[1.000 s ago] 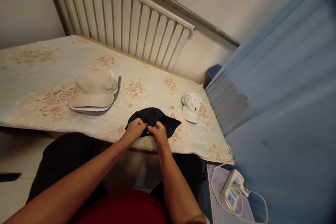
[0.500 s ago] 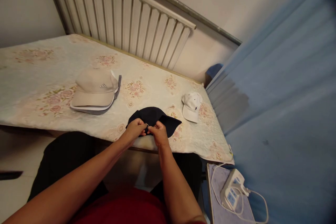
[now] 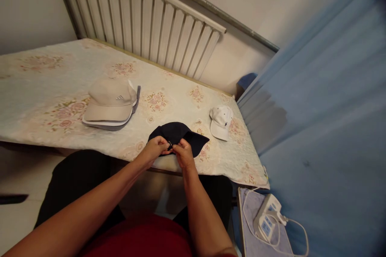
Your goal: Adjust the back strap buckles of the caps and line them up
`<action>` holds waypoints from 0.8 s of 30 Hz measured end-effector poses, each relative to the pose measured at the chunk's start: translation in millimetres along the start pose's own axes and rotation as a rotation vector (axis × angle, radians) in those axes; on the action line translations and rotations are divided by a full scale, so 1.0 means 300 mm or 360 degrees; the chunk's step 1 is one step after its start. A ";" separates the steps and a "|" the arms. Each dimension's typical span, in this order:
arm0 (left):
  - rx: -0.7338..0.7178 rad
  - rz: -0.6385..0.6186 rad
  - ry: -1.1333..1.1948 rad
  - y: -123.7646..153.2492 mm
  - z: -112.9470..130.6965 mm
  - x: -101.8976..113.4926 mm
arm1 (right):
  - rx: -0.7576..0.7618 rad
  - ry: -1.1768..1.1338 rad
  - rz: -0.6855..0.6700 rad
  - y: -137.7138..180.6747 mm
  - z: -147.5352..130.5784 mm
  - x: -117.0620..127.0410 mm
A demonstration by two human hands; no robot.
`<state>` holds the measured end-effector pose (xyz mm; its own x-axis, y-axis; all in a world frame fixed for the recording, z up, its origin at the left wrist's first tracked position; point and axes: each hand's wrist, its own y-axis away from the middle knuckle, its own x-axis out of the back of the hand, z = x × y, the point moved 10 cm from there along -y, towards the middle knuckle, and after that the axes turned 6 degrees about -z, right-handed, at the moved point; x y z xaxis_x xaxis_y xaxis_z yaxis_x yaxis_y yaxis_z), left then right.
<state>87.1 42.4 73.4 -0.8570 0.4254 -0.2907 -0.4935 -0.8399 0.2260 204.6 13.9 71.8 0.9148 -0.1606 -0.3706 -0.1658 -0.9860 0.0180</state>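
Note:
A dark navy baseball cap (image 3: 173, 129) lies on its side near the table's front edge, its brim pointing right. My left hand (image 3: 157, 147) pinches the strap side of this cap, beside a small shiny metal buckle (image 3: 170, 143). Just right of the buckle, the fingers of my right hand (image 3: 183, 151) are closed on the cap's strap as well. The fingertips nearly meet, and they hide most of the strap. Left of my hands is a stack of caps, a beige cap (image 3: 110, 98) on top of a white and a grey one. To the right sits a small white cap (image 3: 221, 121).
The caps rest on a table with a floral cloth (image 3: 169, 100). A radiator (image 3: 144, 20) runs along the wall behind it. On the right hangs a blue curtain (image 3: 325, 120). A white power strip (image 3: 268, 217) with cables lies on a low stand at the lower right.
The buckle between my fingertips shows more clearly, and my fingertips are slightly farther apart. The whole view has shifted very slightly; both hands still grip the navy cap.

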 end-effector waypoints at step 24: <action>-0.0738 0.0153 -0.1482 0.041 0.119 -0.031 | -0.0048 -0.0204 -0.0191 -0.003 -0.001 -0.073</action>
<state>83.7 40.2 112.0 -0.7621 0.2760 0.5857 -0.4806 -0.8472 -0.2262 184.8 18.4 80.3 0.8726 -0.0362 -0.4872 -0.0451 -0.9990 -0.0066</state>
